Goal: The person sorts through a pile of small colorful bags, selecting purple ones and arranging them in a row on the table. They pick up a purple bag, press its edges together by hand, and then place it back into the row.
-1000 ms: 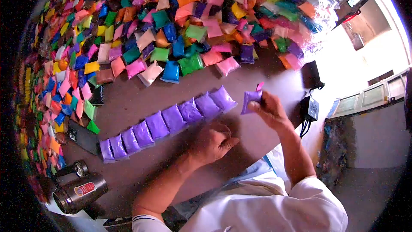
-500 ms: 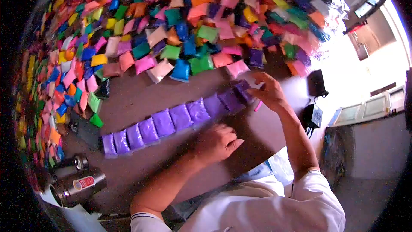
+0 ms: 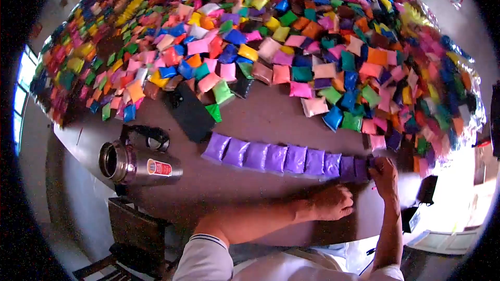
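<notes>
A strip of joined purple packets (image 3: 282, 158) lies across the brown table, its right end in shadow. At that end my right hand (image 3: 384, 176) has its fingers closed on the last packet. My left hand (image 3: 333, 203) is just below the strip's right part, its fingers curled; whether anything is inside them is hidden. A small pink item shows beside my right hand, partly covered. Behind the strip rises a large heap of small packets (image 3: 302, 74) in many colours.
A black phone (image 3: 188, 112) lies left of the strip. A steel flask (image 3: 140, 164) rests on its side at the table's left, beside a dark-strapped lid (image 3: 154, 142). Black box-like items (image 3: 428, 189) stand at the right edge. A wooden chair (image 3: 136, 229) is at lower left.
The view has swung left, so the strip and both hands appear farther right and lower. My right hand's fingers, spread before, are now closed at the strip's end.
</notes>
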`<action>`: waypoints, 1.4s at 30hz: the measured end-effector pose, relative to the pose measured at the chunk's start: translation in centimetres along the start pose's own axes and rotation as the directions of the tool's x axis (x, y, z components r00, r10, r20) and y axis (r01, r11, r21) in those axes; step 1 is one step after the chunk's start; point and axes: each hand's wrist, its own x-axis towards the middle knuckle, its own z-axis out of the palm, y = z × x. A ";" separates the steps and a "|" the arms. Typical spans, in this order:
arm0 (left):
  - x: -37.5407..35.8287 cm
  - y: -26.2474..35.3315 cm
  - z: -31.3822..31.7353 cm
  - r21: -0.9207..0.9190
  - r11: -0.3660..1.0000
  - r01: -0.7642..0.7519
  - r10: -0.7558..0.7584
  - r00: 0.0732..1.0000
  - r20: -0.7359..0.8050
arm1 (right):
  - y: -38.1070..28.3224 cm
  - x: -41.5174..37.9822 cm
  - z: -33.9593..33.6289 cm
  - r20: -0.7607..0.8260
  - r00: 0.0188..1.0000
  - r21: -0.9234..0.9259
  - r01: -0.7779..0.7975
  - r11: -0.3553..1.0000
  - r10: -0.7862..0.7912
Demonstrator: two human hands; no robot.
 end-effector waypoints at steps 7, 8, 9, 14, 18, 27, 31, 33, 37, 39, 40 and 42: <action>0.1 1.8 -2.9 0.004 0.985 0.175 -0.175 0.978 0.116 | -3.8 1.6 -0.3 -0.157 0.977 -0.080 0.134 0.988 -0.145; -0.1 1.2 -1.7 -0.011 0.990 0.140 -0.139 0.989 0.047 | -5.4 2.1 -0.1 -0.157 0.976 -0.081 0.138 0.987 -0.150; -0.2 0.6 -0.6 -0.025 0.994 0.104 -0.104 0.994 -0.022 | -7.4 2.7 0.3 -0.141 0.973 -0.077 0.174 0.982 -0.183; 0.1 0.1 -0.1 0.060 0.998 0.036 -0.042 0.994 0.096 | -16.0 7.8 4.0 -0.006 0.877 -0.057 0.480 0.875 -0.481; -0.2 0.5 -0.8 0.059 0.995 0.075 -0.079 0.994 0.079 | -24.0 14.4 8.8 -0.028 0.757 0.134 0.650 0.748 -0.653; -1.2 1.1 -0.1 0.047 0.995 0.093 -0.094 0.995 0.036 | -35.7 32.5 18.5 -0.194 0.689 0.029 0.715 0.698 -0.698; -1.7 1.7 -0.3 0.008 0.997 0.077 -0.078 0.996 0.039 | -37.9 35.7 19.7 -0.221 0.708 0.115 0.702 0.703 -0.671; -1.8 1.7 -0.3 -0.008 0.997 0.071 -0.070 0.997 0.038 | -38.7 37.7 20.2 -0.264 0.649 0.055 0.749 0.660 -0.714; -2.2 1.2 -1.0 -0.036 0.997 0.066 -0.065 0.997 0.031 | -40.0 40.0 21.1 -0.219 0.671 0.026 0.730 0.683 -0.708; -2.2 0.9 -1.2 -0.045 0.997 0.066 -0.065 0.998 0.027 | -40.1 41.6 22.3 -0.140 0.744 0.162 0.668 0.726 -0.653; -2.3 0.8 -1.4 -0.051 0.997 0.066 -0.064 0.998 0.028 | -40.2 41.7 22.7 -0.138 0.746 0.167 0.666 0.727 -0.652; -2.5 0.8 -1.4 -0.061 0.996 0.060 -0.058 0.998 0.029 | -40.3 42.0 23.2 -0.081 0.730 0.116 0.683 0.721 -0.679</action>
